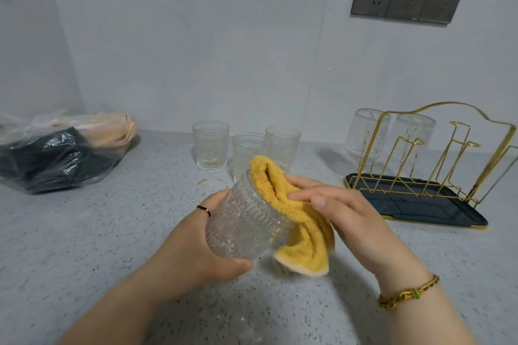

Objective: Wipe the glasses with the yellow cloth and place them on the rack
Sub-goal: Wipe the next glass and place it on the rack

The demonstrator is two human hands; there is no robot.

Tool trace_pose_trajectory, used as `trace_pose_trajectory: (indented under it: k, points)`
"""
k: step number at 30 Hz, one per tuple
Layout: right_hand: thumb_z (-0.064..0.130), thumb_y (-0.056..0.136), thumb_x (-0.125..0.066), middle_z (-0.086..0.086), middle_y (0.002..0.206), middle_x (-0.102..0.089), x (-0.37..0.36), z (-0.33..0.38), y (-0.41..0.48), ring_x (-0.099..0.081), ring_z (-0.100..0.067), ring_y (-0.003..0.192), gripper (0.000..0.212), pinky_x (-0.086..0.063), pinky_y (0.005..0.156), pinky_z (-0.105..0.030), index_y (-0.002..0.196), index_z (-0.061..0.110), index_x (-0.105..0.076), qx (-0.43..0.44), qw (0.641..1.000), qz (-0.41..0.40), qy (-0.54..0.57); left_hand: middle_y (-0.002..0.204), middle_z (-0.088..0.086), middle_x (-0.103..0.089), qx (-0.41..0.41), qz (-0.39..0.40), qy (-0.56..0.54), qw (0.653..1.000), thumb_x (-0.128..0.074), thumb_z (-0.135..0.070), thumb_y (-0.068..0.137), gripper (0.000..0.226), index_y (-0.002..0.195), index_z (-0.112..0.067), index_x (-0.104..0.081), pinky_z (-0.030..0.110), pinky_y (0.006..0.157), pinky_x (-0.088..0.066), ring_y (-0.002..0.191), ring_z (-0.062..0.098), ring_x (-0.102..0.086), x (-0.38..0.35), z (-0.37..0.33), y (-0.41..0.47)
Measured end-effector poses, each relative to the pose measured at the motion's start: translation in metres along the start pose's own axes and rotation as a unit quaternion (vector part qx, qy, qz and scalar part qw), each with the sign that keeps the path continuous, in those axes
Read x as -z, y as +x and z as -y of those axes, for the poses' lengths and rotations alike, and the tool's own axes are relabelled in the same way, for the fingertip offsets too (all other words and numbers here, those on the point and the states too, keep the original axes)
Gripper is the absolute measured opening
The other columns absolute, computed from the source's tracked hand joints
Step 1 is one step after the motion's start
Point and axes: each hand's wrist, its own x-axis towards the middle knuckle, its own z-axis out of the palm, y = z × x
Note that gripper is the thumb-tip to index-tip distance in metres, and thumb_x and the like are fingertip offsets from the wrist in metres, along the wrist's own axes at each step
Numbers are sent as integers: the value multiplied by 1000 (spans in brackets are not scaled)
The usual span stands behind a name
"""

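Speckled grey worktop point(112, 232). Rack point(406, 202) far right, two glasses point(364, 134) upended on it, three glasses point(210, 145) waiting at back. Left hand point(196, 246) grips tilted ribbed glass point(246, 221) mid-air. Right hand point(350, 216) pinches cloth point(302, 227), stuffing it in the mouth. Risk imo: push too hard, glass slips out of one-hand grip, chips on worktop.

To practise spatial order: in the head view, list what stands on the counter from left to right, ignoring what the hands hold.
Plastic bag → left upright glass → middle upright glass → right upright glass → rack.
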Motion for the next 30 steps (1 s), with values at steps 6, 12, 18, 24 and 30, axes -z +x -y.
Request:
trace_pose_trajectory:
  k: [6,12,18,24,30]
  points:
    - [51,56,-63,32,101,-57,-3,-4,2,-55,2,87,44,-50,80,-20,100,56,-56,-9,996,-11,-88,116,-34,-45,-11,34,70,997,-86,-32,47,95,119,-57,-29,6,80,-43,104,-12,-50,0,-2,-3]
    - [23,65,-66,11,105,-62,-11,-6,1,-61,2,91,48,-49,71,-14,110,28,-51,-45,998,-12,49,112,-50,-38,-59,28,131,989,-68,-55,36,89,103,-83,-17,-2,76,-39,105,-25,-41,1,-7,-6]
    - [6,77,-67,8,75,-62,-14,-5,3,-59,6,63,22,-47,60,-11,81,26,-59,-102,994,5,-27,113,-50,-33,-86,55,201,974,-62,-66,36,83,106,-77,-18,-2,80,-35,108,-25,-34,-8,-6,-8]
    - [3,75,-67,12,73,-63,-31,-6,1,-58,7,64,26,-47,61,-10,83,27,-61,-31,994,-103,-24,115,-27,-52,52,-56,-66,995,-45,-75,39,62,97,-54,-46,22,93,-42,114,6,-49,-5,-5,8]
    - [8,74,-69,24,71,-64,-41,-8,-1,-57,7,65,29,-44,61,-9,84,34,-60,38,988,-146,-16,102,14,-71,181,-40,-202,962,-52,-82,56,80,81,-10,-75,50,104,-38,110,37,-58,-7,6,2]
